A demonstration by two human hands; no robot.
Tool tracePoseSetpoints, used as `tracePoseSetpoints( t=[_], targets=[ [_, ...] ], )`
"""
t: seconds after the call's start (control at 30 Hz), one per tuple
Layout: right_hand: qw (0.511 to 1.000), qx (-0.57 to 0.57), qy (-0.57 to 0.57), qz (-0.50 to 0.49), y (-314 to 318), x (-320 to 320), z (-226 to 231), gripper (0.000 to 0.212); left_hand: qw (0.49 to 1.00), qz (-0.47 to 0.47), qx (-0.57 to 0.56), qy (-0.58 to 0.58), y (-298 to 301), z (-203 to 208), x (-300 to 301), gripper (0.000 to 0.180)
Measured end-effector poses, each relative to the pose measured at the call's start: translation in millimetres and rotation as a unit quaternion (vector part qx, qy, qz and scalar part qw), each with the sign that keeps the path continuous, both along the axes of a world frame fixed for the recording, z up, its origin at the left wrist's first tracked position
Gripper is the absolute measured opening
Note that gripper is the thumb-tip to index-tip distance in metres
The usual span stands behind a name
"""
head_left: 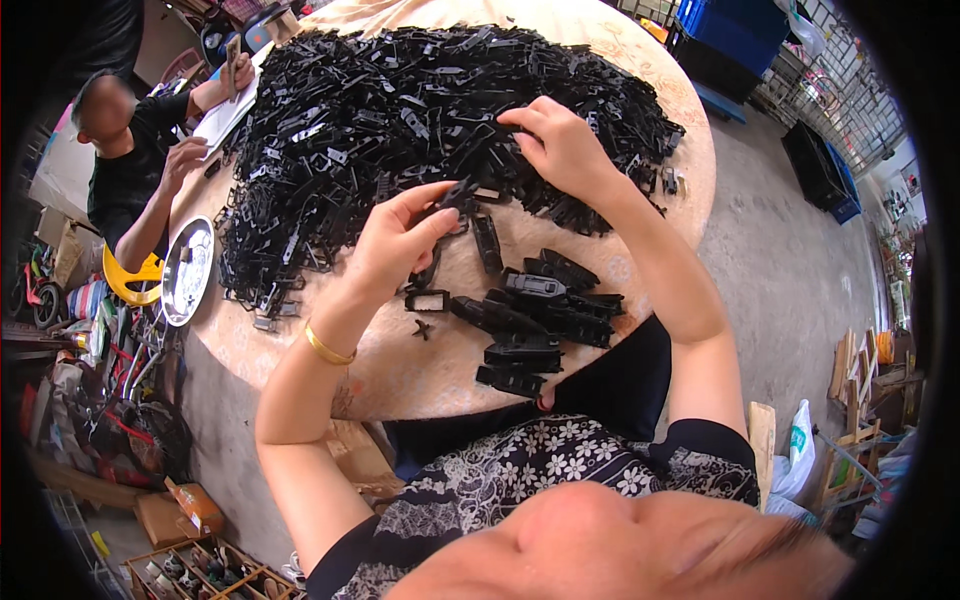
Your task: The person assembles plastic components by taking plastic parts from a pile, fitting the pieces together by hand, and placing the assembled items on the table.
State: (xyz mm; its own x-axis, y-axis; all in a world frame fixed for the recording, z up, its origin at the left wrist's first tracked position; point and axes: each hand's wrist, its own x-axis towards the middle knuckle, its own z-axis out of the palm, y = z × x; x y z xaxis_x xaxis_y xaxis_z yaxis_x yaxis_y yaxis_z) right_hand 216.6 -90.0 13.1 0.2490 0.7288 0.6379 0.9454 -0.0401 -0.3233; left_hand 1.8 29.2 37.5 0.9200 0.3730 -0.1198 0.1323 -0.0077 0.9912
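The left hand (395, 240) pinches a black plastic piece (461, 192) at the jumbled black-plastic heap's (340, 130) edge. Over the heap, the right hand (566, 150) is nearly closed, hold unclear; picking seems underway, needing a firm pinch next.

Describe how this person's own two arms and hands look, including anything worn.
The left hand and right hand are both bare, without gloves. A thin, gold-coloured, rounded bangle circles the left forearm near the wrist; none shows on the right. Short black fabric sleeves with pale lace-like patterning end on the upper arms.
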Motion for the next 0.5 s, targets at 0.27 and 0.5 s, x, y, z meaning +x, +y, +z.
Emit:
tracePoseSetpoints(
  t=[0.27, 0.5],
  targets=[
    [0.846, 0.036, 0.495, 0.197, -8, -32, 18, 0.016, 0.954, 0.135, 0.268, -0.026, -1, -19, 5, 0.026],
    [0.891, 0.002, 0.437, 0.121, -7, -58, 12, 0.015, 0.984, 0.111, 0.124, -0.069, -14, -15, 7, 0.023]
  ],
)
